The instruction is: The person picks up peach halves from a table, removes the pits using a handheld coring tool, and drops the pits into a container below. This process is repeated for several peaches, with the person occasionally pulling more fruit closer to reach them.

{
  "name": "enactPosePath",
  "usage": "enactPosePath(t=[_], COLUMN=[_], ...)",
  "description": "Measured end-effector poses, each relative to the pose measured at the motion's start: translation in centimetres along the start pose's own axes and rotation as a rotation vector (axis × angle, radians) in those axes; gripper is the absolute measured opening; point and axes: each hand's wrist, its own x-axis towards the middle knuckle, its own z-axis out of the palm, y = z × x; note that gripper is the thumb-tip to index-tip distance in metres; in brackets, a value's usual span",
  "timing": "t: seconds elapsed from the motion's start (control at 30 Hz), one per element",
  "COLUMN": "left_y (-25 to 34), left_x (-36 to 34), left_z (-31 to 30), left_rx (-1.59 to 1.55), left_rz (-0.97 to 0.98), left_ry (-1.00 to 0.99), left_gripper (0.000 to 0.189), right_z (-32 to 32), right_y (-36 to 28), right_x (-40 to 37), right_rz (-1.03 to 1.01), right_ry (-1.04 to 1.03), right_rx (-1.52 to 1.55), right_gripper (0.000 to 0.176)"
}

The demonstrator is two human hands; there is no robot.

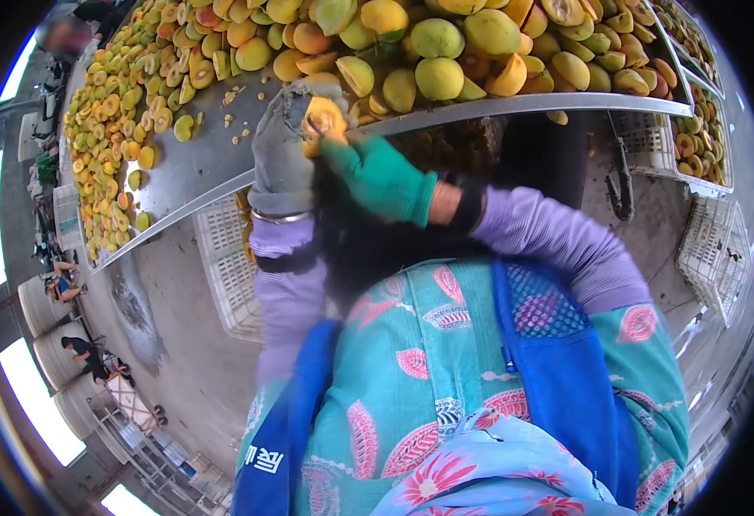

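My left hand (286, 150), in a wet grey glove, is wrapped round a cut orange-fleshed fruit half (323, 120) at the table's front edge. My right hand (385, 179), in a green glove, reaches across from the right with its fingers closed at the lower side of that fruit. Whatever lies between the right fingertips is too small and blurred to name. Green and yellow fruits (440, 79), many of them halved, are heaped on the metal table (213, 142) just beyond both hands.
White plastic crates stand under the table at the left (226, 258) and at the right (712, 254). Another crate with cut fruit (702, 138) is at the far right. A person in dark clothes (89, 357) is in the left background. Small fruit bits lie on the table.
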Motion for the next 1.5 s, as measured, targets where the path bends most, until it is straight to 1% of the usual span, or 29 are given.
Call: enactPosePath(t=[0.03, 0.07, 0.17, 0.2, 0.3, 0.33, 0.43, 0.47, 0.57, 0.6, 0.7, 0.73, 0.77, 0.8, 0.83, 0.9, 0.97, 1.0, 1.03, 1.1, 1.13, 1.17, 1.23, 1.27, 1.33, 1.37, 1.4, 1.43, 1.5], left_y=[0.2, 0.4, 0.2, 0.6, 3.7, 4.0, 3.3, 2.7, 2.5, 3.0, 5.8, 5.0, 4.1, 3.3, 3.2, 3.5, 2.9, 2.0, 2.0, -0.5, -2.4, -2.6, -0.1, 1.0, 2.4, 2.7, 2.8, 2.5, 0.1], left_x=[-0.2, -0.5, -0.1, 0.0, 0.1, 0.1, 0.7, 0.5, -0.3, -0.4, -2.6, -3.3, -4.1, -5.0, -6.0, -6.8, -5.1, -4.1, -2.6, 3.1, 5.9, 6.6, 6.8, 6.1, 3.9, 2.4, 1.3, 0.8, 0.8], left_z=[0.4, 0.8, 1.9, 1.7, 2.1, 2.4, 1.7, 1.5, 1.5, 0.8, 1.1, -0.8, -2.2, -3.7, -5.6, -9.6, -12.5, -12.4, -11.4, -4.5, -2.3, -1.4, -1.6, -1.5, -1.9, -2.0, -1.7, -1.4, -0.9], left_rx=[-0.027, -0.054, -0.04, -0.053, -0.225, -0.241, -0.302, -0.369, -0.582, -0.634, -0.434, -0.892, -0.713, -0.534, -0.34, 0.042, 0.757, 0.845, 0.929, 0.942, 1.126, 1.044, 0.978, 0.774, 0.368, 0.295, 0.224, 0.153, -0.116], left_rz=[-0.028, -0.055, 0.06, -0.049, -0.406, -0.29, -0.295, -0.276, -0.328, -0.27, -0.293, -0.462, -0.367, -0.269, -0.283, -0.285, -0.291, -0.263, -0.227, -0.01, 0.177, 0.187, -0.203, -0.199, -0.203, -0.139, -0.064, 0.018, 0.046], left_ry=[0.041, 0.083, 0.041, 0.04, 0.12, 0.108, -0.08, -0.119, -0.025, -0.139, 0.285, 0.348, 0.442, 0.53, 0.545, 0.566, 0.302, 0.218, 0.137, -0.025, -0.178, -0.162, -0.205, -0.16, -0.048, -0.019, 0.009, 0.03, 0.135], left_gripper=[0.02, 0.021, 0.02, 0.022, 0.031, 0.034, 0.037, 0.041, 0.041, 0.039, 0.038, 0.036, 0.032, 0.029, 0.028, 0.026, 0.027, 0.029, 0.031, 0.037, 0.041, 0.048, 0.038, 0.036, 0.031, 0.028, 0.026, 0.023, 0.033], right_z=[1.0, 0.4, -1.7, -2.1, -1.7, -1.7, -1.6, -1.4, -1.5, -1.0, -0.2, 0.0, 0.3, 0.3, 0.3, -2.1, -4.7, -5.0, -5.0, -4.2, -3.9, -3.9, -4.0, -3.8, -3.6, -3.2, -2.7, -2.3, -1.8], right_y=[-0.7, -4.2, -4.6, -2.8, -4.6, -4.1, -4.2, -4.6, -2.3, -1.2, -1.9, -2.5, -3.0, -3.0, -3.0, -3.4, -0.9, 0.1, 0.3, -1.2, -2.1, -2.3, -1.8, -0.7, -0.7, -1.3, -2.2, -2.4, -2.3], right_x=[-0.9, -2.3, -1.9, -1.5, -2.8, -2.0, -2.7, -3.3, -1.7, -1.3, -2.4, -2.9, -3.3, -3.1, -3.1, -3.9, -3.4, -3.6, -4.1, -3.9, -3.5, -2.9, -1.4, 0.0, 1.6, 1.9, 1.9, 1.8, 1.1], right_rz=[0.077, 0.247, 0.388, 0.28, 0.463, 0.543, 0.473, 0.444, 0.478, 0.426, 0.515, 0.496, 0.49, 0.506, 0.525, 0.503, 0.673, 0.683, 0.695, 0.536, 0.438, 0.314, 0.081, -0.242, -0.402, -0.489, -0.459, -0.519, -0.622], right_ry=[0.031, -0.016, -0.074, -0.129, -0.298, -0.512, -0.427, -0.324, -0.747, -0.923, -0.985, -1.059, -1.057, -1.069, -1.079, -0.82, -0.602, -0.456, -0.302, -0.195, -0.131, -0.033, 0.161, 0.254, 0.213, 0.174, 0.126, 0.126, 0.14], right_rx=[0.084, 0.194, 0.131, 0.051, 0.529, 1.017, 0.835, 0.581, 1.207, 1.398, 1.449, 1.386, 1.319, 1.355, 1.39, 1.306, 1.042, 0.911, 0.783, 0.5, 0.356, 0.214, -0.059, -0.249, -0.509, -0.641, -0.651, -0.667, -0.705], right_gripper=[0.042, 0.044, 0.047, 0.044, 0.044, 0.042, 0.042, 0.04, 0.039, 0.036, 0.036, 0.037, 0.037, 0.037, 0.036, 0.036, 0.039, 0.04, 0.041, 0.042, 0.043, 0.043, 0.043, 0.043, 0.042, 0.041, 0.039, 0.039, 0.039])
